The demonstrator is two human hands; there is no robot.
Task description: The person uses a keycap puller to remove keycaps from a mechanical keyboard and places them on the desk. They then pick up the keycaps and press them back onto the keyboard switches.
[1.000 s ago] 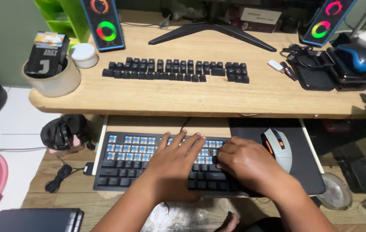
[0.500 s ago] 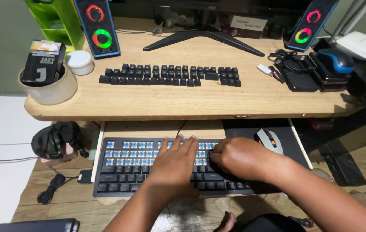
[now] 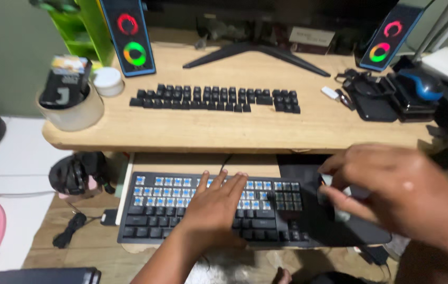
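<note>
- Your left hand (image 3: 213, 208) lies flat and open on the black mechanical keyboard (image 3: 155, 210), fingers spread over its middle rows, gripping nothing.
- Your right hand (image 3: 392, 192) is raised above the keyboard's right end, blurred; its thumb and fingers look pinched together, but you cannot tell whether anything is between them.
- That keyboard sits on the pull-out wooden tray (image 3: 182, 162) under the desk; its upper rows show bare blue switches, while the lower rows keep their black caps.
- Just right of it lies a black mouse pad (image 3: 297, 165), mostly hidden behind your right hand.
- On the light wooden desktop (image 3: 234, 129) above, loose black keycaps (image 3: 216, 99) stand in neat rows, well apart from the keyboard.
- At the desk's left end, a cream round cup (image 3: 76, 113) holds a black box-shaped package with a white mark and an orange-and-white top (image 3: 66, 81); a small white round lid (image 3: 108, 80) sits just beside it.
- Two black upright speakers with glowing red and green rings stand at the back, one left (image 3: 132, 37), one right (image 3: 390, 37), with the black V-shaped monitor foot (image 3: 255, 52) between them.
- A small pale rectangular sign (image 3: 311, 36) stands behind that foot; its writing is too blurred to tell.
- Black headphones (image 3: 79, 173) rest below the desk on the left.
</note>
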